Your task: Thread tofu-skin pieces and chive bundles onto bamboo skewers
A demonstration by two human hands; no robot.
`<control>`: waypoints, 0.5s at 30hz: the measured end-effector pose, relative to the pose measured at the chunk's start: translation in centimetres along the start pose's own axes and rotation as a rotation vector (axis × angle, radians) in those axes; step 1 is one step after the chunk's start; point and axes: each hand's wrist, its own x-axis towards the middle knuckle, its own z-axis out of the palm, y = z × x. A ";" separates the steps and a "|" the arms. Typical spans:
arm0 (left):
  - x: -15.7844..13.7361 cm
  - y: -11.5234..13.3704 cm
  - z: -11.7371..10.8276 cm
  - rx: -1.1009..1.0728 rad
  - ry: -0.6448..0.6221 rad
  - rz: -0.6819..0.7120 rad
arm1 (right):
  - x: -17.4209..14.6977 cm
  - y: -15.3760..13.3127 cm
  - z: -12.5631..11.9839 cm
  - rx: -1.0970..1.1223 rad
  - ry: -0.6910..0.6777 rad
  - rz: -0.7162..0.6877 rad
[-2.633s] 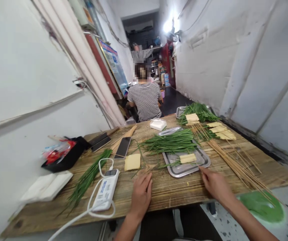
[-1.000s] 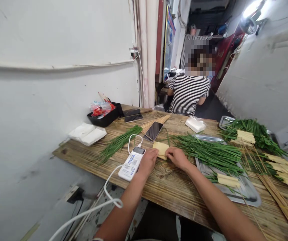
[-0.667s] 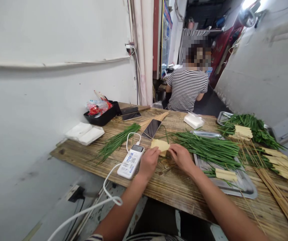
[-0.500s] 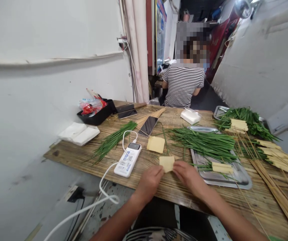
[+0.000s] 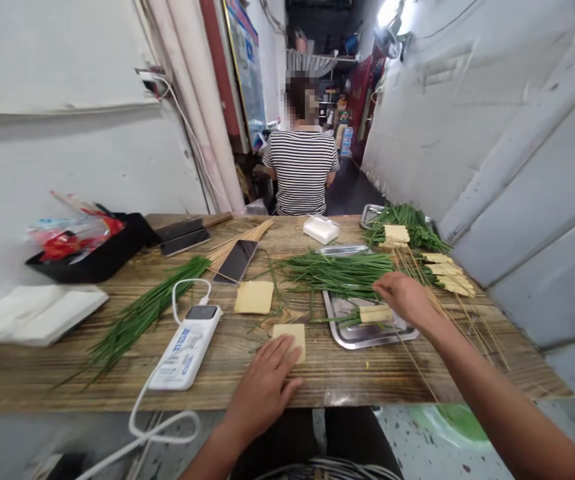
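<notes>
My left hand (image 5: pixel 267 377) lies with its fingers stretched out over the lower part of a square, pale yellow tofu sheet (image 5: pixel 292 331) near the table's front edge. A small stack of tofu sheets (image 5: pixel 254 297) lies just beyond it. My right hand (image 5: pixel 405 297) is over the right side of a metal tray (image 5: pixel 340 333), fingers curled and pressed together at the right end of a pile of green chives (image 5: pixel 337 272). Whether strands are between those fingertips is hidden. Below, a skewered tofu roll (image 5: pixel 375 313) with chives sticking out rests on the tray.
A white power bank (image 5: pixel 186 348) with a cable, a phone (image 5: pixel 236 261) and more chives (image 5: pixel 152 310) lie to the left. Bamboo skewers (image 5: pixel 250 235) sit behind. Finished tofu rolls (image 5: pixel 450 275) lie at right. A person in a striped shirt (image 5: pixel 301 170) sits beyond the table.
My right hand has left the tofu sheet and moved right to the chives on the tray. My left hand has flattened onto the sheet. The view has swung right.
</notes>
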 end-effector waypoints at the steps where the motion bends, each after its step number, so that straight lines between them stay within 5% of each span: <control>1: -0.1 -0.1 0.1 -0.010 0.004 -0.008 | 0.7 2.0 0.0 -0.080 -0.041 0.070; 6: -0.4 -0.3 0.3 -0.003 0.027 -0.015 | 2.0 6.9 1.0 -0.168 -0.218 0.062; 15: -0.2 -0.4 0.1 0.028 0.044 0.026 | 1.2 5.7 1.7 -0.211 -0.297 0.003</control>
